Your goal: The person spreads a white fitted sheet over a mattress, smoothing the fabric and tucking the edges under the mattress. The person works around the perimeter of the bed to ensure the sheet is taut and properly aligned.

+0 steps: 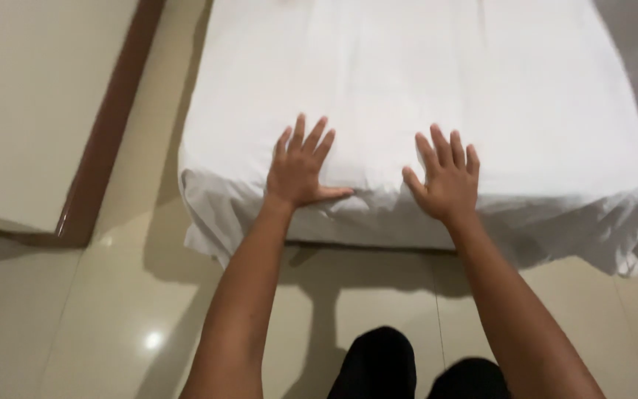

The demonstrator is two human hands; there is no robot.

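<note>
The white sheet covers the mattress from 12 o'clock to centre, smooth on top, creased at its near edge. The left hand and right hand press flat, fingers spread, holding nothing.

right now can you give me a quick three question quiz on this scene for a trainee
1. True or false: both hands lie flat, fingers spread, on the sheet.
2. Which hand is nearer the wall? A) left hand B) right hand
3. Fill in: the sheet's edge hangs in wrinkles down to the glossy tiled ____.

Key:
1. True. Neither hand grips any cloth.
2. A. The wall, with its brown baseboard, is on the left.
3. floor.
</note>
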